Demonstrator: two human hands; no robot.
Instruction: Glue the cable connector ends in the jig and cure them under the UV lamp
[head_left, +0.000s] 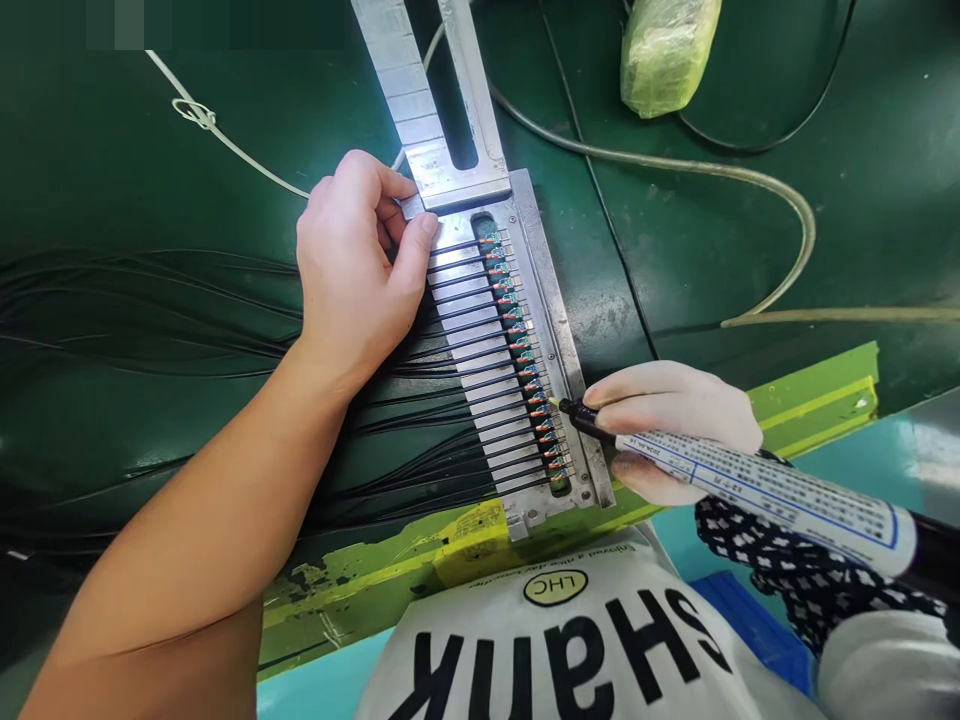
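My left hand (pixel 360 260), bare, is closed on the upper left edge of a metal fixture (pixel 465 340), its thumb on the plate near the hinge. Across the fixture lie several thin black cables (pixel 465 375) side by side. Their stripped ends show coloured wires at a row of small USB-like connectors (pixel 531 385) over a slot. In a white glove, my right hand (pixel 675 420) grips a marker pen (pixel 765 490) with a printed white barrel. The pen's pale tip is at the lower part of the connector row; whether it touches cannot be told.
The fixture's slotted metal lid (pixel 420 90) stands swung open away from me. Loose black cables (pixel 150 290) trail left over the green table mat (pixel 225 410). A pale hose (pixel 675 160) curves on the right, near a plastic-wrapped yellow-green object (pixel 667 55). Yellow-green tape (pixel 817 400) lines the table edge.
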